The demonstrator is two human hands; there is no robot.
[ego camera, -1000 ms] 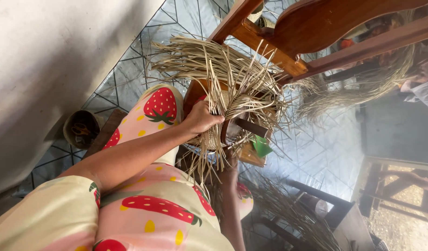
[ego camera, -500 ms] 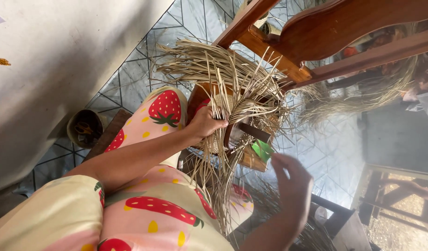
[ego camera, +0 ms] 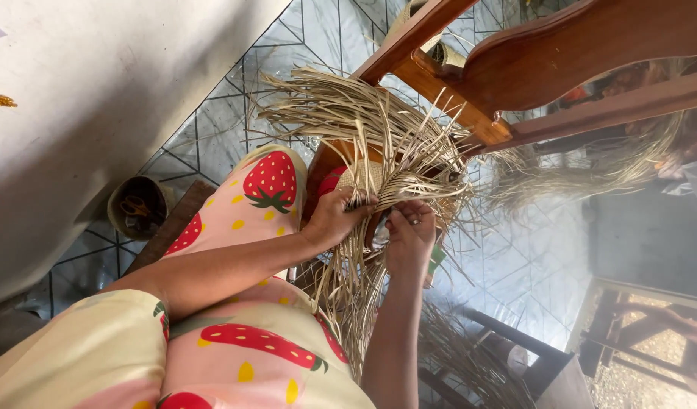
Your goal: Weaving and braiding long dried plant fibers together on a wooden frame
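A partly woven straw piece (ego camera: 379, 163) with many loose pale strands fanning out rests over my knee, in front of a wooden chair. My left hand (ego camera: 332, 221) reaches over my strawberry-print trouser leg (ego camera: 269, 182) and grips the strands at the woven middle. Just to the right, my right hand (ego camera: 411, 236), with a ring on one finger, pinches strands, almost touching the left hand. Long strands hang down between my arms.
A dark wooden chair (ego camera: 530, 68) stands close behind the straw piece. More loose straw (ego camera: 591, 178) lies at the right and on the tiled floor (ego camera: 212, 113). A small round container (ego camera: 136, 208) sits by the pale wall (ego camera: 98, 91). Wooden furniture legs (ego camera: 507, 348) stand lower right.
My right hand rose from below and came in to the woven middle, closing on strands beside the left hand. The left hand stayed on the straw.
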